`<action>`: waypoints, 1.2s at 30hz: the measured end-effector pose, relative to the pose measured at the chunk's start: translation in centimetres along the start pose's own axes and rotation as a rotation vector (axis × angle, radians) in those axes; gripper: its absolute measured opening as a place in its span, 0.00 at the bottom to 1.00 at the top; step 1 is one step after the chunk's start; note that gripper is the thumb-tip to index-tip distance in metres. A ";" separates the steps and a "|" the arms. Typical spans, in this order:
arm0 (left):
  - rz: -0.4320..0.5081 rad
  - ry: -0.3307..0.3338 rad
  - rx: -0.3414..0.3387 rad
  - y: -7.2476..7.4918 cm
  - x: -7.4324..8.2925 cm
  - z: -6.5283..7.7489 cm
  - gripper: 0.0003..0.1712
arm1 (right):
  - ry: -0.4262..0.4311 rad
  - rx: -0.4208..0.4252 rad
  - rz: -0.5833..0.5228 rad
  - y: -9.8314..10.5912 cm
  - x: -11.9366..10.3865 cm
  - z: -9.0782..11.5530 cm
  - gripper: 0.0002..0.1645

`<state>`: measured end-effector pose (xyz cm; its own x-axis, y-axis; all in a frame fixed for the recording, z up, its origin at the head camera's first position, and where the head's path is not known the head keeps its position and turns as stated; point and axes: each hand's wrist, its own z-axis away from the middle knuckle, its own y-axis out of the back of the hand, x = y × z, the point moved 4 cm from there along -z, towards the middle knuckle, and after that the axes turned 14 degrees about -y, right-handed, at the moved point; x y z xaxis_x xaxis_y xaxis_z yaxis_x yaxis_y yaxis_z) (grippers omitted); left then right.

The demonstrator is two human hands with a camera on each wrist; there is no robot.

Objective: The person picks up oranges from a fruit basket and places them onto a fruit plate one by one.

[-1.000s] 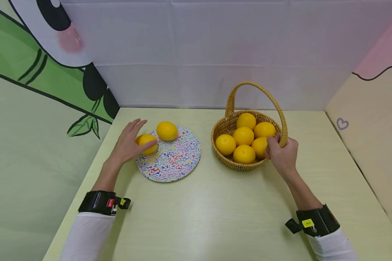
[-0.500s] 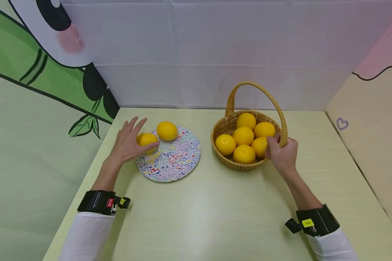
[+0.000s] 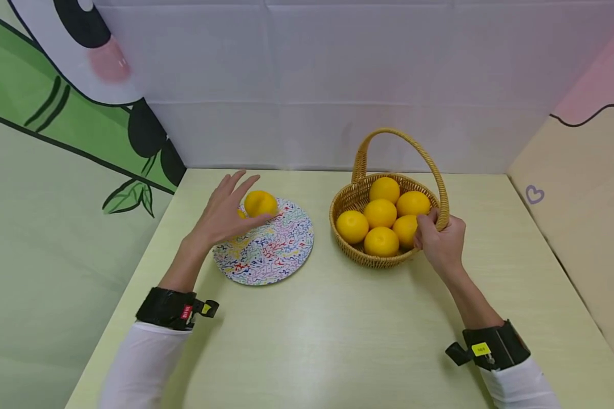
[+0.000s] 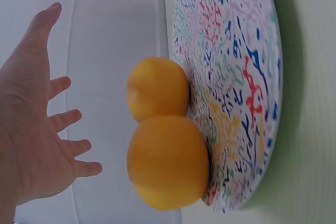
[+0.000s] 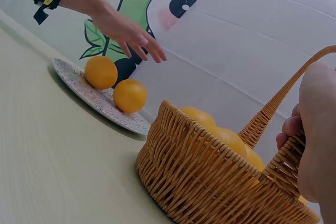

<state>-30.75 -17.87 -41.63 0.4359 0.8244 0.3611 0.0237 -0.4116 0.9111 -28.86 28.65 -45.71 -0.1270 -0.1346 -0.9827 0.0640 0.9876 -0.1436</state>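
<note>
My left hand point(image 3: 227, 213) hovers over the round speckled plate point(image 3: 281, 258) with thumb and fingers spread, holding nothing. Two oranges sit on that plate; the far orange point(image 3: 261, 203) shows between my thumb and fingers in the head view, while the near orange point(image 4: 168, 162) is mostly hidden there by the hand. In the left wrist view both fruits stand side by side at the plate's edge, apart from the fingers. My right hand point(image 3: 444, 241) grips the base of the handle of a wicker basket point(image 3: 360, 257). Several oranges point(image 3: 380, 213) lie inside the basket.
Basket and plate stand on a pale wooden table point(image 3: 307, 341), the plate to the left. A white cloth backdrop point(image 3: 307, 85) rises behind the table's far edge, and a printed panel point(image 3: 41, 227) borders the left side.
My left hand first lifts slightly off the near orange, then moves right and farther back, over toward the far orange. The right hand keeps its grip and the basket stays put.
</note>
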 end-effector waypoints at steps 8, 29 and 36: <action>0.022 -0.134 -0.031 -1.1 4.3 -2.8 0.60 | -0.004 0.004 0.007 0.1 0.1 -0.1 0.25; -0.058 -0.403 -0.274 -6.2 15.8 -8.6 0.59 | -0.026 0.005 0.018 0.1 0.3 -0.1 0.26; -0.123 -0.430 -0.311 -7.1 17.8 -9.5 0.59 | -0.023 0.000 0.015 0.1 0.2 -0.1 0.26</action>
<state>-31.73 3.40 -39.76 0.7771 0.5989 0.1933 -0.1406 -0.1341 0.9809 -28.96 28.77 -45.96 -0.1036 -0.1213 -0.9872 0.0653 0.9896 -0.1285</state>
